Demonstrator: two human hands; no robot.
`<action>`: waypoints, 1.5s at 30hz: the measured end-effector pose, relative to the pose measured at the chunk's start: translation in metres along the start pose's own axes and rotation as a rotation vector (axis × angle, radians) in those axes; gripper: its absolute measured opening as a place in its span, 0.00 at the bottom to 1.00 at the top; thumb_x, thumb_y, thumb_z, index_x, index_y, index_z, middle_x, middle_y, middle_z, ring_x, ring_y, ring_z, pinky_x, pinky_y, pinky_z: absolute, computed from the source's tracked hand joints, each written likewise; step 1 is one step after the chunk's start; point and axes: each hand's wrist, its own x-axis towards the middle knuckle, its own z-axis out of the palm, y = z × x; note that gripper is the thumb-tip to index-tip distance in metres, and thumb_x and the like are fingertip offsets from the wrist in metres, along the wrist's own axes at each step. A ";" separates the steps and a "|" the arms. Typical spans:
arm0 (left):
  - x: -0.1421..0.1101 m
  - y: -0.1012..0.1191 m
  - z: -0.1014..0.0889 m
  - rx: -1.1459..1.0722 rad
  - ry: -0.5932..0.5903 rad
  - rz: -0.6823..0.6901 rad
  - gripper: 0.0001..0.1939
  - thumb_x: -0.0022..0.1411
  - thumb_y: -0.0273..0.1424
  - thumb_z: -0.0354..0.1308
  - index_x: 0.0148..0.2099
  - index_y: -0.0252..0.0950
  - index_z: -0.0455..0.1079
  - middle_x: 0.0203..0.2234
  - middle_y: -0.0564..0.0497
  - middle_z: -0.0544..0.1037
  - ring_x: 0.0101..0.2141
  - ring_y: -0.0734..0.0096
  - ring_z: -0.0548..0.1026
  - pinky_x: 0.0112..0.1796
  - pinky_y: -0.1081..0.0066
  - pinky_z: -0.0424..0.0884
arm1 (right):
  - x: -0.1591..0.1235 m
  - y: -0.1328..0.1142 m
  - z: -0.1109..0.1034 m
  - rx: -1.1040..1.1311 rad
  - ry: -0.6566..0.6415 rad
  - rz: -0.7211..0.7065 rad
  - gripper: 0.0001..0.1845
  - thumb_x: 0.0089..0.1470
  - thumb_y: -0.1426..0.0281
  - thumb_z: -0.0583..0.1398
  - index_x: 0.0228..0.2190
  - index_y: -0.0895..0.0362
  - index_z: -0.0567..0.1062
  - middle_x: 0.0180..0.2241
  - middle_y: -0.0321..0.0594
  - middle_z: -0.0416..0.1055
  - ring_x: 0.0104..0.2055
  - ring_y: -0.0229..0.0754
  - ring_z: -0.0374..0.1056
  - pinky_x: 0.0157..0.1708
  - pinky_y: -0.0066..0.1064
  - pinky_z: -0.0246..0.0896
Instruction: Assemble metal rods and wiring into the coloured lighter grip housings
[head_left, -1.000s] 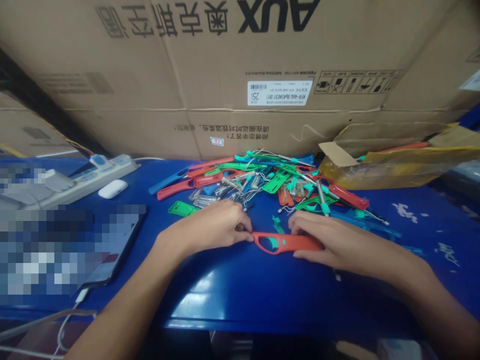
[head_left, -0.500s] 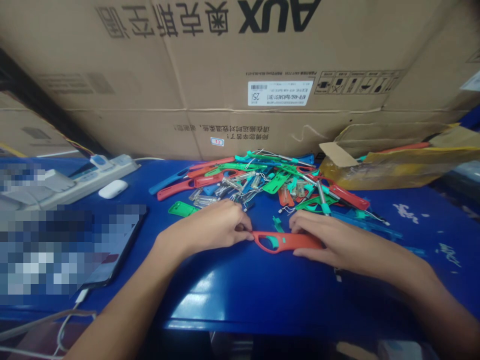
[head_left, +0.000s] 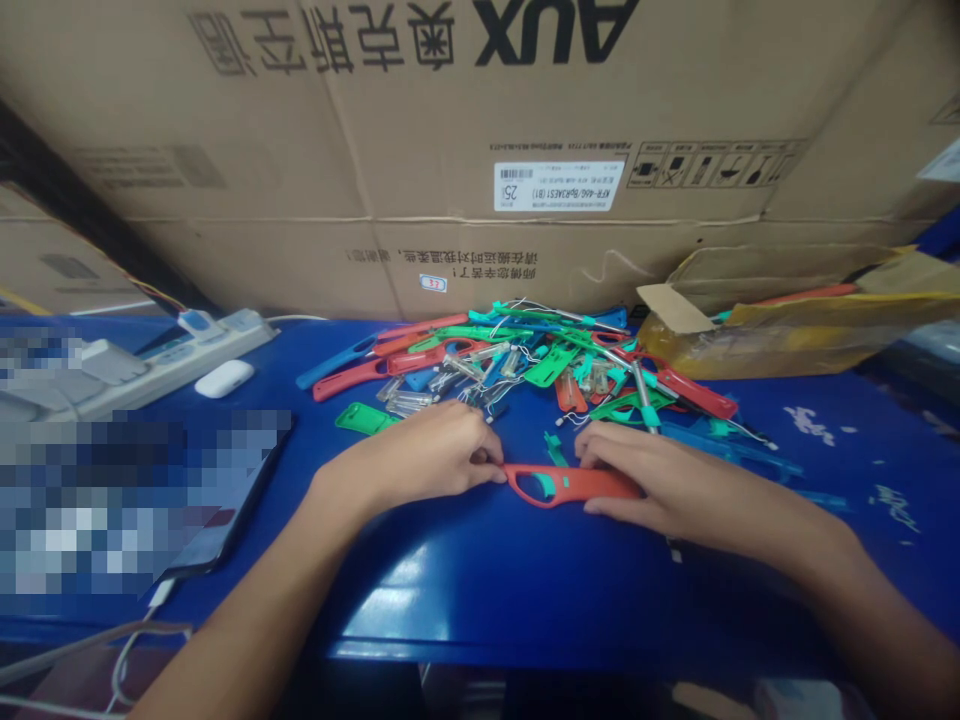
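Observation:
Between my hands lies a red lighter body [head_left: 592, 484], a long-handled type with a teal trigger inside its oval opening. My left hand [head_left: 439, 452] pinches its narrow left end between thumb and fingers. Around the wide right end, the thumb and fingers of my right hand [head_left: 649, 475] are closed; the palm hides that end. Just behind the body sits a small teal plastic piece [head_left: 555, 449], close to my right fingertips. Farther back is a pile of lighter parts [head_left: 517, 350]: red, green and blue shells, clear tubes, metal rods and white wires.
A large cardboard box [head_left: 420, 170] stands along the back. On the right is an open carton [head_left: 697, 340] with yellow tape. At left are a white power strip [head_left: 172, 365], a white earbud case [head_left: 224, 378] and a tablet-like device [head_left: 232, 510] on the blue table [head_left: 450, 590].

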 end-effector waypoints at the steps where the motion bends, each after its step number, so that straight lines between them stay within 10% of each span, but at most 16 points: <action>1: 0.000 0.000 0.000 -0.004 0.003 -0.001 0.09 0.68 0.34 0.61 0.42 0.38 0.82 0.33 0.46 0.84 0.35 0.62 0.79 0.38 0.64 0.69 | 0.000 0.000 0.000 0.001 -0.005 0.000 0.19 0.64 0.54 0.59 0.49 0.52 0.73 0.48 0.44 0.72 0.46 0.49 0.68 0.45 0.38 0.65; 27: 0.002 0.016 0.006 0.242 0.042 -0.075 0.07 0.64 0.27 0.62 0.35 0.40 0.82 0.27 0.49 0.83 0.29 0.66 0.77 0.28 0.67 0.59 | 0.012 -0.013 0.011 -0.611 0.203 -0.116 0.12 0.52 0.64 0.72 0.28 0.56 0.77 0.30 0.40 0.73 0.35 0.49 0.67 0.36 0.39 0.55; 45: 0.006 0.012 0.003 0.261 0.142 -0.023 0.06 0.65 0.32 0.62 0.35 0.37 0.72 0.31 0.52 0.78 0.33 0.66 0.74 0.41 0.62 0.64 | 0.018 0.007 0.008 -0.616 0.353 -0.142 0.09 0.65 0.65 0.61 0.40 0.57 0.79 0.36 0.43 0.78 0.41 0.50 0.72 0.42 0.40 0.65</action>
